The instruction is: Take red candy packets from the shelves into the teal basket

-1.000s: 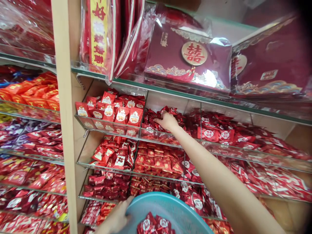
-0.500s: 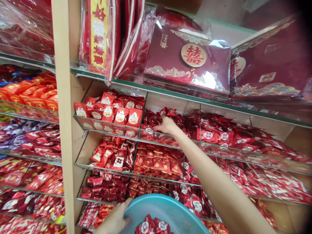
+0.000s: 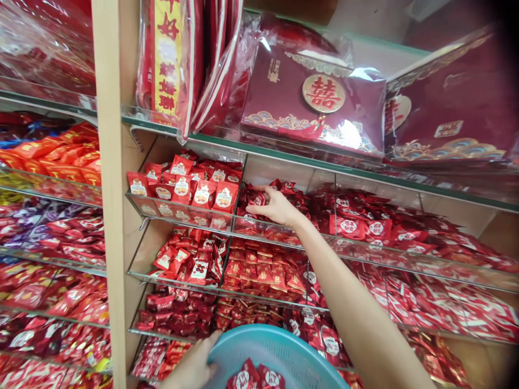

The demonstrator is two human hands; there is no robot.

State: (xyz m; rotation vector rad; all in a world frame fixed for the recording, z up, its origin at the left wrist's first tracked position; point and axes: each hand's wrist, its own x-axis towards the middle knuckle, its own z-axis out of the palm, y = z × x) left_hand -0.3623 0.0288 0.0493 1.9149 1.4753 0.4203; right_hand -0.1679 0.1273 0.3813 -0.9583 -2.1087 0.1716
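Clear-fronted shelves (image 3: 182, 220) form the background. Nearest, the left hand (image 3: 192, 361) curls around the rim of a round blue plastic basket (image 3: 275, 333) holding red, white-labelled packets (image 3: 249, 376). Farther off, the half-open right hand (image 3: 280, 208) straddles a glossy red packet (image 3: 259, 199) in an upper compartment (image 3: 275, 233); its grip is unclear.

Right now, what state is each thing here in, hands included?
Left hand, closed on the teal basket.
Right hand, thumb and fingers parted around a red packet; grip unclear.
Teal basket, held, loose red packets inside.
White-labelled packets left of the right hand, heaped, front ones upright.
Maroon bag with gold disc, wrapped in clear plastic.
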